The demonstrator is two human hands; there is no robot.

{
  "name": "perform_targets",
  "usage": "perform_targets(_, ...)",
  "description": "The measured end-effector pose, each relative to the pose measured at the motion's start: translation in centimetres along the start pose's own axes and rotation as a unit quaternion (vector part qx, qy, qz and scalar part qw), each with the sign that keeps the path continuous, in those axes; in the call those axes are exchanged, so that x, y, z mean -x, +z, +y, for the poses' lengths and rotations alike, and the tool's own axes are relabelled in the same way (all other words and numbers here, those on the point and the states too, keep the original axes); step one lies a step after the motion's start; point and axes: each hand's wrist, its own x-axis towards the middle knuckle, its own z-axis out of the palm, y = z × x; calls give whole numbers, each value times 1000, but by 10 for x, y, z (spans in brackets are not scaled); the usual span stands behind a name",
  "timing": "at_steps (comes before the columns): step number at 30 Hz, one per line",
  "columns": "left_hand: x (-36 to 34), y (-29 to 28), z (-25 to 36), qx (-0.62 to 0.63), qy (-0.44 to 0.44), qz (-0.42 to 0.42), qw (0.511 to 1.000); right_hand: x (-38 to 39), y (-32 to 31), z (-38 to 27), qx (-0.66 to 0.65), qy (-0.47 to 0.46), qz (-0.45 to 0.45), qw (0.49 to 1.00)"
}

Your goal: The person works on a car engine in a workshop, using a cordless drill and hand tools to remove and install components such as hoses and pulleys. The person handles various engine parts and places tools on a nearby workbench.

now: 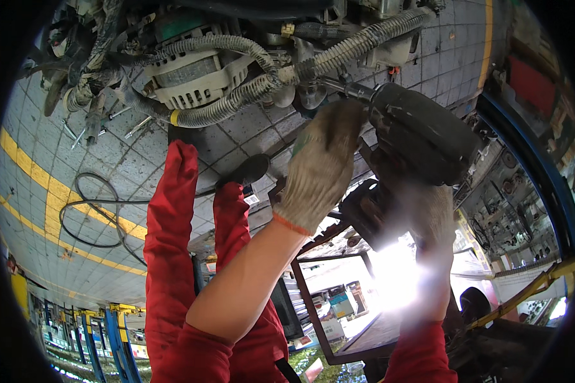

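Note:
A dark cordless impact wrench (421, 134) points its metal socket end toward a hose-wrapped engine assembly (201, 70). My right hand (431, 210), in a pale knit glove, is closed around its handle, partly lost in glare. Also gloved, my left hand (326, 159) has its fingers curled against the front of the wrench, just below the socket (359, 91). Its fingertips are partly hidden. The socket meets a bar or fastener beside a ribbed grey hose (358, 48); the exact contact is too small to tell. An alternator-like metal housing (198, 80) sits behind another ribbed hose.
Two red-trousered legs (172, 210) with dark shoes stretch over the tiled floor (121, 166). Several metal tools (137, 127) lie beside the engine. A black cable (99, 201) loops across yellow floor lines. At right stand a blue post (536, 166) and shelving with parts.

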Motion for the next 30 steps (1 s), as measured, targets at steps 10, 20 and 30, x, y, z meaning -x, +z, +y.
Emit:
perform_targets(10,-24,3,1,299,-129,-97,941,7,1,40,107,-83,-23,991)
perform_targets(20,-21,-10,-4,164,-13,-102,981,9,0,28,325,-272,77,903)
perform_targets(30,-29,-4,4,151,99,-36,983,28,-8,5,-101,117,40,987)
